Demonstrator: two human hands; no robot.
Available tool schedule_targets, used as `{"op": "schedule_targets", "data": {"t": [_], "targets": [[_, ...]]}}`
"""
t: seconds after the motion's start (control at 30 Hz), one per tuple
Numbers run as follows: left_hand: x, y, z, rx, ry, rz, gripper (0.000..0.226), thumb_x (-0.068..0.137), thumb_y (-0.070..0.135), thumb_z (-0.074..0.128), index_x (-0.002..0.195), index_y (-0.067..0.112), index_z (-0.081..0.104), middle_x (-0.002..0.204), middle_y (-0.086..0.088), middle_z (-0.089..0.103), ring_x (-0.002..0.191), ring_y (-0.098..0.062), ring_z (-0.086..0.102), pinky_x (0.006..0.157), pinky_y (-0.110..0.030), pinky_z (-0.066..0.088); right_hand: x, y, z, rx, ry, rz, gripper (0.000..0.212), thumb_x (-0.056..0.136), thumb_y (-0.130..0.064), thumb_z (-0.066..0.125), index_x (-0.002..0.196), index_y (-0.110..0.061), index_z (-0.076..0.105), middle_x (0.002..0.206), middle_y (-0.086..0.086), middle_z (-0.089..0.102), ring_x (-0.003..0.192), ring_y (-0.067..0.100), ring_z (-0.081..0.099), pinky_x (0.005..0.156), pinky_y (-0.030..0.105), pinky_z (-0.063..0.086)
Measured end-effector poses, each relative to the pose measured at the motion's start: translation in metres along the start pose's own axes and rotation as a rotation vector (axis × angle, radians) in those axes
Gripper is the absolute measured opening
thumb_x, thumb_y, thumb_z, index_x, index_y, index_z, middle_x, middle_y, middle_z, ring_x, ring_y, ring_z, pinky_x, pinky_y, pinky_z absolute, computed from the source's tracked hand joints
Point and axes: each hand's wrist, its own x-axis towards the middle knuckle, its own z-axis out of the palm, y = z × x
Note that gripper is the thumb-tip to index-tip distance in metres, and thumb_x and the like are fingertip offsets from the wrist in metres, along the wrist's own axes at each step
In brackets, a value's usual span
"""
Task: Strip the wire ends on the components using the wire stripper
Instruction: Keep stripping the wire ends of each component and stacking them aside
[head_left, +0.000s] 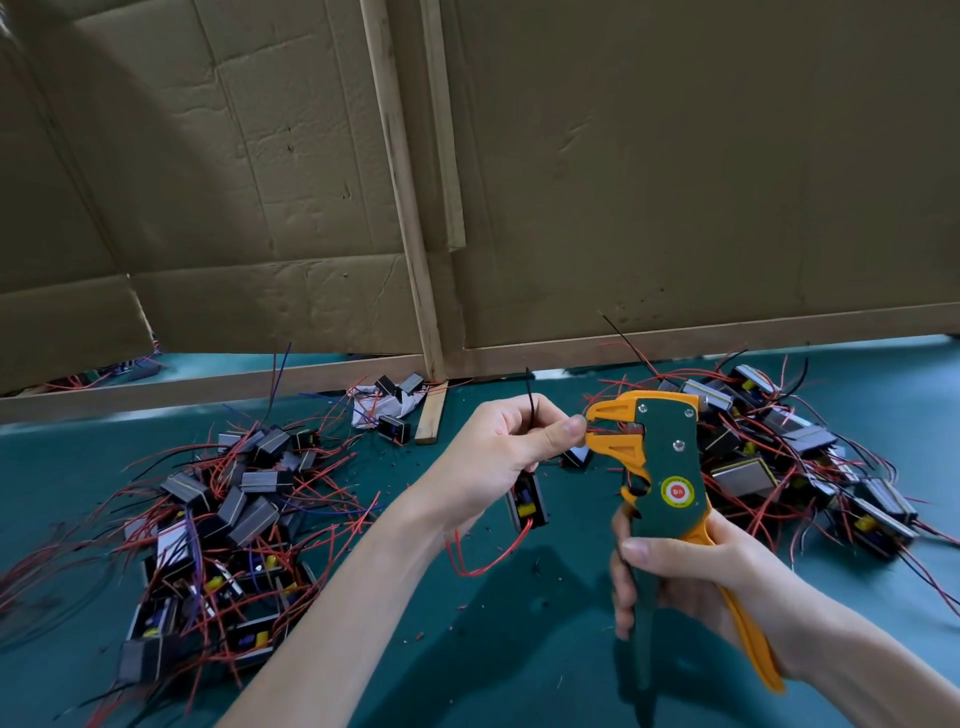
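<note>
At frame centre, the left hand (498, 452) pinches a wire between thumb and forefinger, with the wire's end at the orange jaws of the wire stripper (667, 467). The component (527, 501) hangs below that hand. At lower right, the right hand (691, 577) curls its fingers round the stripper's handles. A left pile (228, 519) and a right pile (779, 447) of components lie on the green table (519, 649).

The left hand (493, 452) pinches (thumb to forefinger) while the right hand (685, 577) curls in a grip.

The wire stripper (670, 467) is smooth plastic with metal screws (678, 445). The cardboard (675, 182) is matt and creased; the strips (402, 182) are bare wood.
</note>
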Motion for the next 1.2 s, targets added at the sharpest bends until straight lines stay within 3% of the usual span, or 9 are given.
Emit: {"op": "schedule_targets", "data": {"t": [0.17, 0.27, 0.37, 0.5, 0.6, 0.7, 0.9, 1.1, 1.2], "targets": [[-0.003, 0.005, -0.003, -0.064, -0.073, -0.107, 0.015, 0.081, 0.032, 0.065, 0.071, 0.022, 0.06, 0.058, 0.015, 0.048, 0.054, -0.007, 0.031, 0.057, -0.019, 0.031, -0.004, 0.003, 0.015, -0.054, 0.169, 0.014, 0.035, 0.059, -0.028, 0.089, 0.067, -0.007, 0.062, 0.053, 0.022, 0.051, 0.043, 0.03, 0.052, 0.047, 0.036, 0.049], [-0.001, 0.002, -0.001, -0.327, -0.054, -0.231, 0.019, 0.1, 0.025, 0.046, 0.083, 0.017, 0.043, 0.061, 0.008, 0.04, 0.053, -0.008, 0.028, 0.057, -0.021, 0.029, -0.002, 0.009, 0.022, -0.121, 0.335, -0.045, 0.039, 0.059, -0.024, 0.085, 0.051, -0.007, 0.051, 0.044, 0.016, 0.042, 0.034, 0.023, 0.04, 0.038, 0.027, 0.04], [0.0, -0.001, 0.001, -0.487, -0.047, -0.262, 0.027, 0.105, 0.025, 0.03, 0.08, 0.017, 0.036, 0.065, 0.004, 0.035, 0.054, -0.009, 0.027, 0.057, -0.023, 0.026, 0.0, 0.008, 0.019, 0.009, 0.251, -0.057, 0.033, 0.064, -0.018, 0.085, 0.064, -0.006, 0.055, 0.052, 0.018, 0.047, 0.041, 0.027, 0.046, 0.043, 0.032, 0.046], [0.0, -0.01, -0.001, -0.239, 0.078, -0.176, 0.034, 0.106, 0.024, 0.028, 0.082, 0.013, 0.048, 0.069, 0.002, 0.031, 0.056, -0.009, 0.028, 0.058, -0.02, 0.034, 0.005, 0.003, 0.007, 0.25, 0.071, -0.067, 0.037, 0.056, -0.012, 0.088, 0.085, -0.005, 0.066, 0.077, 0.025, 0.06, 0.069, 0.039, 0.064, 0.069, 0.049, 0.056], [0.002, -0.016, -0.005, 0.075, 0.119, -0.085, 0.031, 0.104, 0.024, 0.034, 0.106, 0.015, 0.063, 0.066, 0.001, 0.03, 0.055, -0.009, 0.033, 0.058, -0.02, 0.046, 0.009, 0.003, -0.003, 0.193, 0.097, -0.095, 0.046, 0.05, -0.017, 0.093, 0.085, -0.005, 0.067, 0.078, 0.026, 0.06, 0.072, 0.042, 0.063, 0.071, 0.051, 0.055], [0.002, -0.019, -0.005, 0.105, 0.126, -0.001, 0.027, 0.097, 0.014, 0.052, 0.122, 0.014, 0.062, 0.066, -0.001, 0.05, 0.047, -0.008, 0.048, 0.048, -0.018, 0.046, 0.01, 0.004, -0.005, 0.171, 0.077, -0.077, 0.04, 0.058, -0.016, 0.09, 0.088, -0.004, 0.067, 0.08, 0.027, 0.061, 0.074, 0.043, 0.063, 0.074, 0.052, 0.054], [0.0, -0.012, -0.004, 0.088, 0.217, 0.132, 0.011, 0.086, 0.009, 0.069, 0.084, 0.019, 0.072, 0.075, -0.008, 0.073, 0.048, -0.011, 0.058, 0.041, -0.021, 0.045, 0.009, 0.007, -0.003, 0.11, 0.074, -0.006, 0.044, 0.054, -0.018, 0.093, 0.088, -0.003, 0.068, 0.08, 0.03, 0.062, 0.074, 0.045, 0.064, 0.073, 0.052, 0.054], [-0.003, -0.006, 0.001, 0.342, 0.18, 0.25, 0.01, 0.087, 0.014, 0.069, 0.084, 0.021, 0.075, 0.076, 0.003, 0.07, 0.062, -0.002, 0.056, 0.062, -0.015, 0.044, 0.007, 0.004, 0.0, 0.099, 0.051, -0.005, 0.043, 0.057, -0.017, 0.092, 0.089, -0.003, 0.067, 0.081, 0.031, 0.061, 0.074, 0.044, 0.063, 0.073, 0.052, 0.054], [-0.002, -0.004, 0.001, 0.418, 0.194, 0.249, 0.011, 0.087, 0.019, 0.07, 0.086, 0.029, 0.074, 0.077, 0.003, 0.065, 0.06, -0.005, 0.045, 0.059, -0.019, 0.037, 0.007, 0.002, 0.001, 0.112, 0.065, -0.004, 0.043, 0.052, -0.014, 0.092, 0.085, -0.001, 0.067, 0.078, 0.032, 0.06, 0.07, 0.045, 0.062, 0.069, 0.052, 0.054]]}}
